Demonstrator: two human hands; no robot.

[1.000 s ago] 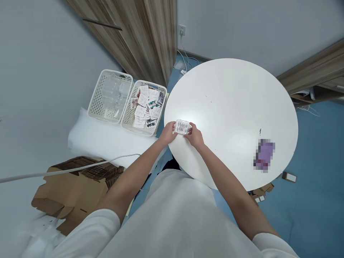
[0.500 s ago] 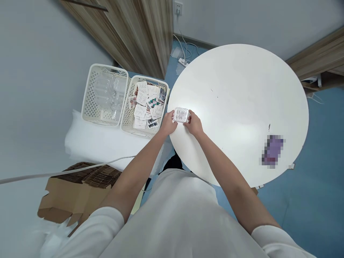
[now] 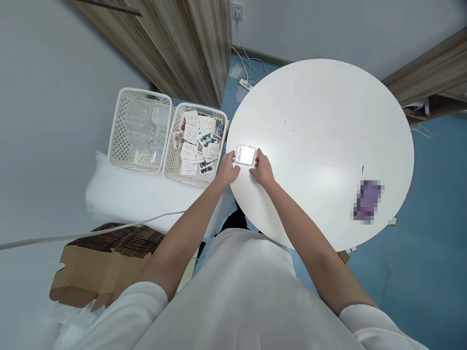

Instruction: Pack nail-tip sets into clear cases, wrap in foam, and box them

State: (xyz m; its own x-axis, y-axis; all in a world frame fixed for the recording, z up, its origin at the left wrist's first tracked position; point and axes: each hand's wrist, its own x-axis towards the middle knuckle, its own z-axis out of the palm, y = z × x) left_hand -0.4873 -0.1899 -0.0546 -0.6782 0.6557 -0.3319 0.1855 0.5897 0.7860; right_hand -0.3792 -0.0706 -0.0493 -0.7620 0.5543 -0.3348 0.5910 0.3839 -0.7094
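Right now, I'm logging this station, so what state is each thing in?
Clear case: flat on the table, glare hiding contents.
Left hand: part-open beside the case, contact unclear.
Right hand: part-open at the case's other side.
Left basket: uncovered, holding clear plastic pieces.
Right basket: uncovered, filled with cards.
Plug: in the wall socket.
Cardboard: flattened, stacked.
Purple item: pixelated, state unclear.

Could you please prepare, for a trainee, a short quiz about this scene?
1. True or false: the cards lie in the basket nearer the table.
2. Which thing lies between the left hand and the right hand: (a) a mug, (b) a small box, (c) a spoon?
3. How many baskets stand to the left of the table?

Key: 1 true; 2 b; 3 two.
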